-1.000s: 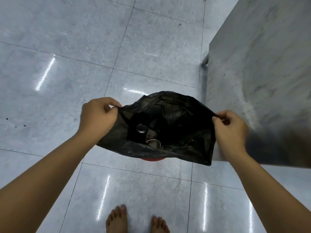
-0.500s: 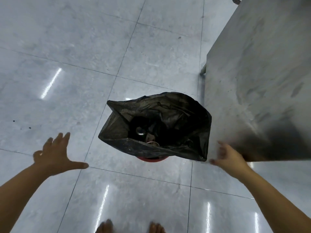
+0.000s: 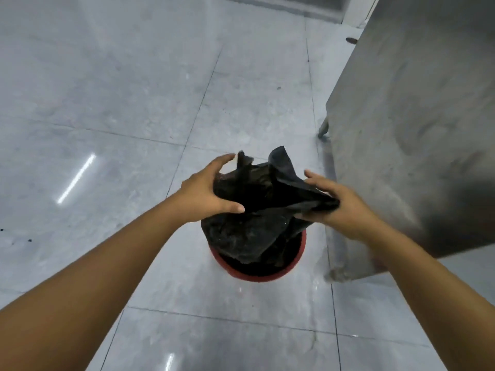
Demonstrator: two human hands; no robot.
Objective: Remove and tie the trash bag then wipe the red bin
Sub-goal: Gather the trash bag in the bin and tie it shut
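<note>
A black trash bag (image 3: 251, 226) rises crumpled out of the round red bin (image 3: 293, 267) on the floor, its top bunched inward. My left hand (image 3: 206, 191) presses against the bag's left side, fingers spread around the plastic. My right hand (image 3: 340, 207) clamps a gathered fold of the bag's right edge between thumb and fingers. Two loose flaps of the bag stick up between my hands. The bag's contents are hidden.
A stainless steel cabinet (image 3: 417, 124) on short legs stands close to the right of the bin. Grey glossy tiled floor (image 3: 107, 103) stretches to the left and ahead. A dark threshold strip (image 3: 281, 6) lies at the far top.
Both hands had let go and swung out to the sides half a second ago. Now they have come back in and gathered the open bag mouth together. The camera has tilted up.
</note>
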